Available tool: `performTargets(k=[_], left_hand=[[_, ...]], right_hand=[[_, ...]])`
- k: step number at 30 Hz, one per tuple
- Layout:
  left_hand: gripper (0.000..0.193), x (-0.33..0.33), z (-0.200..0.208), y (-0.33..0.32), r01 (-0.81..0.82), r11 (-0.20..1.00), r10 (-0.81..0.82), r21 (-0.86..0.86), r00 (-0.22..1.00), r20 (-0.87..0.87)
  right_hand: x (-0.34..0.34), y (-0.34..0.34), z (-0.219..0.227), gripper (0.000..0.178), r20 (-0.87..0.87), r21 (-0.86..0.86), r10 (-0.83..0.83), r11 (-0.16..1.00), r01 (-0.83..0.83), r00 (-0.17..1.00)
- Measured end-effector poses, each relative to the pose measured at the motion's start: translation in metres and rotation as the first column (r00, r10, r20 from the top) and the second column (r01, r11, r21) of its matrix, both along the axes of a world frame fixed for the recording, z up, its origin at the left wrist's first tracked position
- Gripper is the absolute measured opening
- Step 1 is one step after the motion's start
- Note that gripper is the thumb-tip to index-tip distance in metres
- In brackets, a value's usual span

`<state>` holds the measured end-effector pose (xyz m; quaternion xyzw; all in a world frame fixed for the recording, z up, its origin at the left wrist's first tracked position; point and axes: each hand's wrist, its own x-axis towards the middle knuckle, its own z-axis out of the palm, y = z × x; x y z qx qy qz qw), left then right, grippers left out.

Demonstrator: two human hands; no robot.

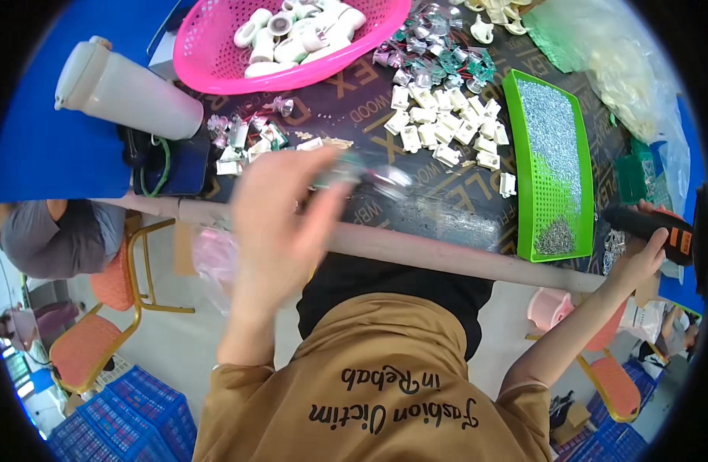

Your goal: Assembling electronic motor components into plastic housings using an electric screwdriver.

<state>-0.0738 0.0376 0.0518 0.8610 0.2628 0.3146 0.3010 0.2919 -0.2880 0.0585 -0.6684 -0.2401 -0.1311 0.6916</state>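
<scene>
Near the table's front edge, my left hand (pixel 281 212) pinches a small green circuit board with a clear lens (pixel 391 182); motion blurs both. My right hand (pixel 639 258), out at the far right, is wrapped round a black and orange power screwdriver (pixel 648 228). To the left of that tool stands a bright green perforated tray (pixel 525 185) with many small silver screws (pixel 550 115) in it. A group of cream plastic blocks (pixel 446 123) lies left of the tray. Close by my left hand are several lens-and-board pieces with red wires (pixel 250 135).
A pink basket (pixel 292 79) of white plastic housings sits at the back left, beside a lidded white jug (pixel 134 88). More lens boards (pixel 439 50) are heaped at the back middle. Clear plastic bags (pixel 624 69) fill the back right. Orange chairs (pixel 84 346) and blue crates (pixel 127 420) stand behind.
</scene>
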Motion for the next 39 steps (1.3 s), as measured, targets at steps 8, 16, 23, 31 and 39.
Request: performTargets(k=[8, 16, 23, 31, 39], left_hand=[[0.026, -0.050, -0.033, 0.075, -0.454, 0.835, 0.487, 0.312, 0.873, -0.033], [0.031, -0.014, -0.018, 0.050, -0.314, 0.790, 0.399, 0.527, 0.916, -0.051], [0.009, 0.088, 0.003, 0.041, 0.316, 0.885, -0.297, 0.343, 0.949, -0.108], [0.018, 0.184, -0.002, 0.059, 0.395, 0.838, -0.211, 0.376, 0.871, -0.444], [0.019, 0.239, -0.018, 0.070, 0.505, 0.637, -0.315, 0.583, 0.860, -0.401]], right_hand=[[-0.069, 0.016, -0.022, 0.023, 0.624, 0.221, -0.530, 0.825, 0.521, 0.574], [-0.140, 0.153, -0.007, 0.023, 0.345, -0.762, 0.634, 0.620, -0.188, 0.692], [-0.159, 0.200, -0.027, 0.025, 0.359, -0.906, 0.715, 0.420, 0.042, 0.600], [-0.172, 0.173, -0.035, 0.035, 0.218, -0.904, 0.673, 0.413, -0.114, 0.707], [-0.189, 0.149, -0.039, 0.036, 0.088, -0.676, 0.630, 0.607, -0.418, 0.771]])
